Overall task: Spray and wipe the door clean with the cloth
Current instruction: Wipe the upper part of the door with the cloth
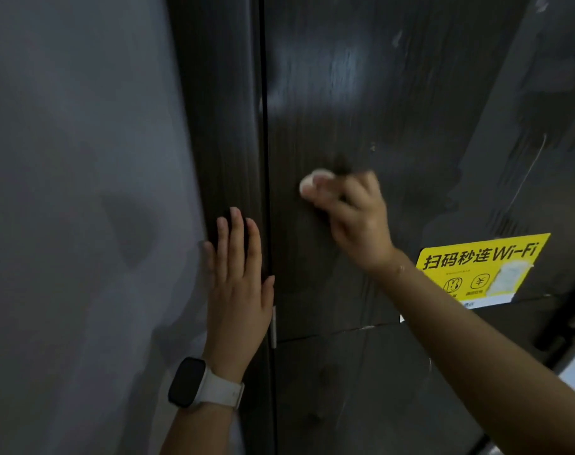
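Note:
The dark wood-grain door fills the middle of the head view, with pale wet streaks near its top. My right hand grips a small white cloth and presses it against the door at mid height. Only a little of the cloth shows past my fingers. My left hand lies flat with straight fingers on the dark door frame, just left of the gap beside the door. A watch with a white strap is on that wrist. No spray bottle is in view.
A grey wall runs along the left. A yellow Wi-Fi sticker is stuck on the door to the right of my right arm. A metal hinge sits at the gap below my left hand.

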The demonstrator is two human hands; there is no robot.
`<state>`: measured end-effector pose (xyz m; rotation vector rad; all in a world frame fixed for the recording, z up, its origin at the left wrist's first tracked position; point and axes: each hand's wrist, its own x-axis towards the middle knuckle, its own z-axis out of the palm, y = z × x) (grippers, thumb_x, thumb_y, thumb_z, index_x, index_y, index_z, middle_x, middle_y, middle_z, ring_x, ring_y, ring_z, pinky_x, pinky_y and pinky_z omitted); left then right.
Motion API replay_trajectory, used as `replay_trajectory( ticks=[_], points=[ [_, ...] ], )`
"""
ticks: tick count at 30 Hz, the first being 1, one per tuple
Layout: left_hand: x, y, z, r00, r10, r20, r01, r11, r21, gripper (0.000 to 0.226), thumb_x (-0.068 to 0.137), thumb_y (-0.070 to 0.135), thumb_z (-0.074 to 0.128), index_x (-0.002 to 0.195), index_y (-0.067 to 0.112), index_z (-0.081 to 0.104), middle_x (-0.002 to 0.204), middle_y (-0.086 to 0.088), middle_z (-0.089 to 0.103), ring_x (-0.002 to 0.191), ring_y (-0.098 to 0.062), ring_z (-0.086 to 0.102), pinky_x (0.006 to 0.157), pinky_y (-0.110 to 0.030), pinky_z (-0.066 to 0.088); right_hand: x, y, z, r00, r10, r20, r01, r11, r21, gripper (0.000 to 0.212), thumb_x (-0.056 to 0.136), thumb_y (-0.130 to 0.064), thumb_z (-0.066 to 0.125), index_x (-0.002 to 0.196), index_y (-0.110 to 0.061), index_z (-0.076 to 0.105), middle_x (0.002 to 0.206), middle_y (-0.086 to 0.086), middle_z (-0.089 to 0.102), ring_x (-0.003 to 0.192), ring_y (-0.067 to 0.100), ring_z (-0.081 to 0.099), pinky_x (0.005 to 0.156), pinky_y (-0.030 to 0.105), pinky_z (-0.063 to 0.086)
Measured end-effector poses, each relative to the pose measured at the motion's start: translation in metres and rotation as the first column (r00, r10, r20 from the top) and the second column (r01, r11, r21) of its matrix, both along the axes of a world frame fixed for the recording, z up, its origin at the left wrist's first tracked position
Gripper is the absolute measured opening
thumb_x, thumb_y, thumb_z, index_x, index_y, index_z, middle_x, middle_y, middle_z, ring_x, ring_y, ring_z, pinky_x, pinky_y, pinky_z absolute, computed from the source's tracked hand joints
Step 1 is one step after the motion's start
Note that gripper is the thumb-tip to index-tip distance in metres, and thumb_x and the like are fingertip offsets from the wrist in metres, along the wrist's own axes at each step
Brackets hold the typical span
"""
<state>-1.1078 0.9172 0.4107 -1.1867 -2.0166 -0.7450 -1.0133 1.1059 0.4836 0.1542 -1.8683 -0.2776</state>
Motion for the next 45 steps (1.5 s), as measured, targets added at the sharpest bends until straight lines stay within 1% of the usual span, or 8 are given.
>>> replay_trajectory(
  ticks=[4,12,16,21,31,34,39,45],
  points=[
    [0.003,0.006,-0.014,1.000,0.019,0.013,-0.020,1.000,0.022,0.098,0.085,0.032,0.068,0.156,0.015,0.003,0.163,-0.011,-0.011,0.151,-0.031,-0.009,0.122,-0.047,-0.007,-0.011,-0.006,-0.016,0.996,-0.002,-0.089,-0.009,0.992,-0.127,0.028,0.095,0.002,0.052,0.117,-0.002,0.069,0.109,0.018,0.067,0.087,0.035,0.060,0.083,0.032,0.037],
    [-0.009,0.008,-0.047,1.000,0.000,0.006,0.000,0.999,0.046,0.089,0.092,0.032,0.052,0.156,0.020,-0.008,0.163,-0.004,-0.019,0.151,-0.027,-0.013,0.122,-0.047,-0.004,0.004,-0.014,-0.203,0.924,-0.019,0.381,0.017,1.000,0.008,0.038,0.099,-0.010,0.047,0.137,-0.014,0.047,0.130,0.001,0.046,0.093,0.017,0.051,0.076,0.031,0.042],
    [-0.010,0.010,-0.047,0.999,-0.030,0.020,0.029,0.998,0.064,0.087,0.093,0.029,0.050,0.155,0.021,-0.011,0.162,-0.001,-0.023,0.150,-0.025,-0.017,0.122,-0.045,-0.009,-0.002,-0.017,-0.166,0.935,0.068,0.347,-0.049,0.997,-0.063,0.041,0.099,-0.006,0.044,0.138,-0.017,0.044,0.130,0.002,0.047,0.089,0.022,0.057,0.069,0.037,0.044],
    [-0.009,0.011,-0.048,0.999,-0.029,0.022,0.027,0.997,0.076,0.094,0.092,0.023,0.057,0.155,0.022,-0.012,0.161,0.001,-0.024,0.150,-0.024,-0.017,0.122,-0.045,-0.008,-0.020,-0.029,-0.119,0.995,0.104,-0.005,-0.103,0.965,-0.239,0.045,0.087,0.004,0.062,0.128,-0.014,0.054,0.121,0.000,0.051,0.087,0.020,0.048,0.073,0.035,0.043],
    [0.001,0.011,-0.042,0.998,0.024,0.065,-0.030,0.996,0.087,0.097,0.092,0.014,0.064,0.155,0.021,-0.009,0.161,-0.003,-0.018,0.150,-0.025,-0.016,0.122,-0.048,-0.005,0.009,-0.026,-0.212,0.920,0.064,0.386,0.002,0.986,-0.167,0.038,0.101,-0.004,0.033,0.133,-0.012,0.051,0.126,0.004,0.048,0.091,0.017,0.045,0.077,0.027,0.037],
    [0.015,0.017,-0.040,0.992,0.004,0.125,-0.021,0.991,0.130,0.095,0.089,0.017,0.069,0.155,0.012,0.002,0.161,-0.007,-0.013,0.150,-0.025,-0.014,0.122,-0.047,-0.005,0.028,-0.016,-0.208,0.961,0.082,0.263,0.010,0.944,-0.329,0.040,0.093,0.004,0.047,0.128,-0.010,0.059,0.119,0.006,0.054,0.097,0.019,0.053,0.082,0.031,0.044],
    [0.043,0.049,-0.053,0.995,-0.087,0.046,0.091,0.992,-0.090,0.092,0.086,0.025,0.068,0.156,0.014,0.008,0.163,-0.008,-0.010,0.152,-0.025,-0.007,0.123,-0.043,-0.005,0.055,0.013,-0.193,0.930,-0.171,-0.324,-0.183,0.550,-0.815,0.019,0.083,0.011,0.070,0.095,-0.003,0.074,0.100,0.014,0.056,0.098,0.029,0.063,0.082,0.043,0.055],
    [0.035,0.071,-0.066,1.000,0.007,-0.021,-0.011,0.981,-0.196,0.113,0.079,0.039,0.076,0.156,0.020,-0.004,0.162,-0.005,-0.023,0.150,-0.025,-0.015,0.122,-0.041,-0.012,0.085,0.020,-0.192,0.927,-0.227,-0.299,-0.147,0.513,-0.846,0.018,0.083,0.013,0.068,0.099,0.007,0.071,0.099,0.019,0.059,0.097,0.028,0.062,0.087,0.032,0.052]
  ],
)
